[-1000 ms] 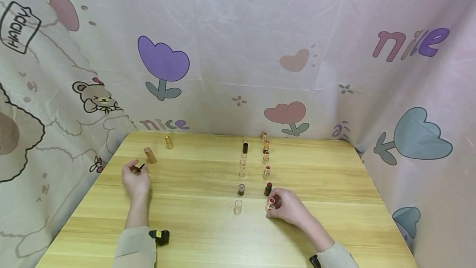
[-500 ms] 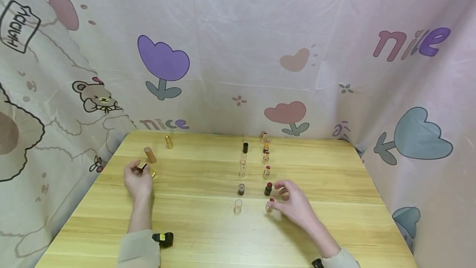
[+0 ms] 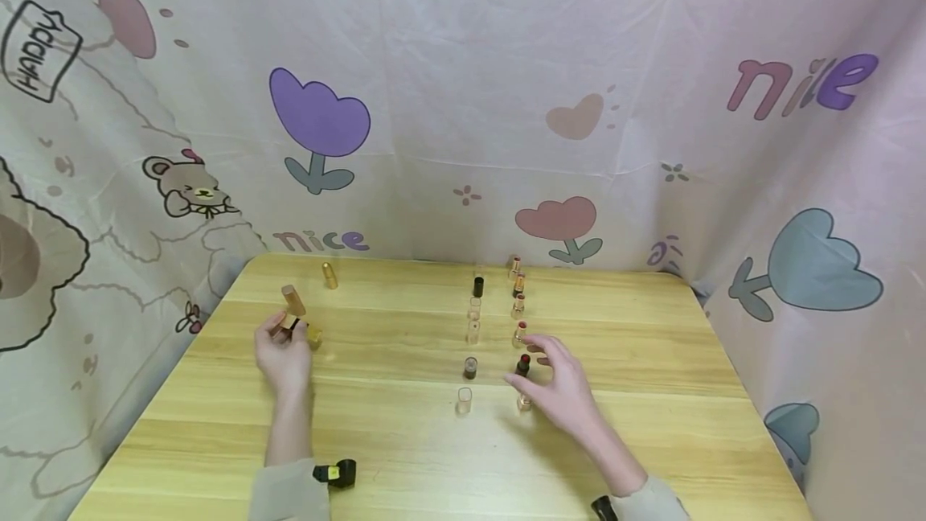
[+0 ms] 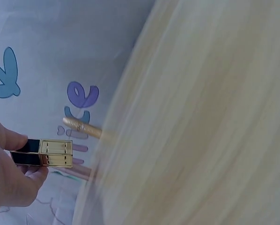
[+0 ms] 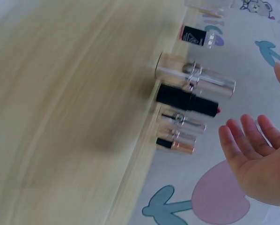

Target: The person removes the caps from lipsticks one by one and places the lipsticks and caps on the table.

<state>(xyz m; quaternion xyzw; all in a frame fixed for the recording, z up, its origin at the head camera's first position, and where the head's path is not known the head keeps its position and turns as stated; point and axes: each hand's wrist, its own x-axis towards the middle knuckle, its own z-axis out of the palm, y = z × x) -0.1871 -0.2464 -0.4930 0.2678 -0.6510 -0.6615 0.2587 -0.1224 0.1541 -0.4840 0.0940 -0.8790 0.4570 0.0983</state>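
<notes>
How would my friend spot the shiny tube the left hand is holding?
Start at the wooden table and look along its left side for the left hand. That hand pinches the black-and-gold tube. Unlike the gold tube and tan tube beyond it, this one is boxy, with one black end.

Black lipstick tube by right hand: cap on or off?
Off. In the right wrist view, the black lipstick tube ends in a bare red tip; the head view shows red on top too.

Just left of the lipstick caps (image 3: 465, 401), the table (image 3: 405, 457) gives passage from near edge to far edge; lipsticks (image 3: 518, 309) obstruct their right.
</notes>
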